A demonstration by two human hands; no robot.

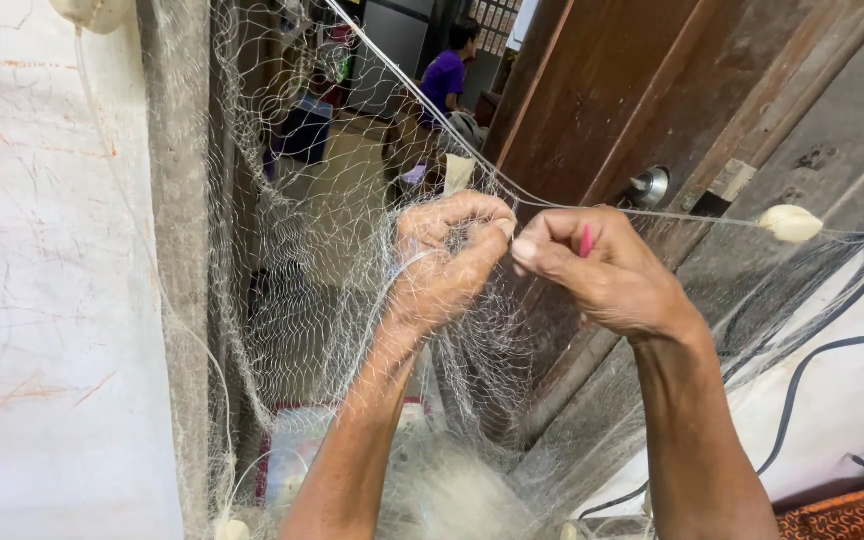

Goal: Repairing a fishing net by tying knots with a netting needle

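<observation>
The left hand (444, 262) is bunching and gripping the fine, pale translucent fishing net (292, 250), its fingers curled closed around the mesh. Just beside it, almost touching, the right hand (602, 272) is pinching closed on a small pink netting tool (585, 240) and the thin white head rope (692, 216). Further right along that rope, a cream oval float (790, 223) is hanging before the brown wooden door (652, 90).

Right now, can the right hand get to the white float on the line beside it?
Probably yes. The float hangs on the same taut line that runs past the right hand, off to its right, with only open air between them. But that hand is shut on a pink tool.
</observation>
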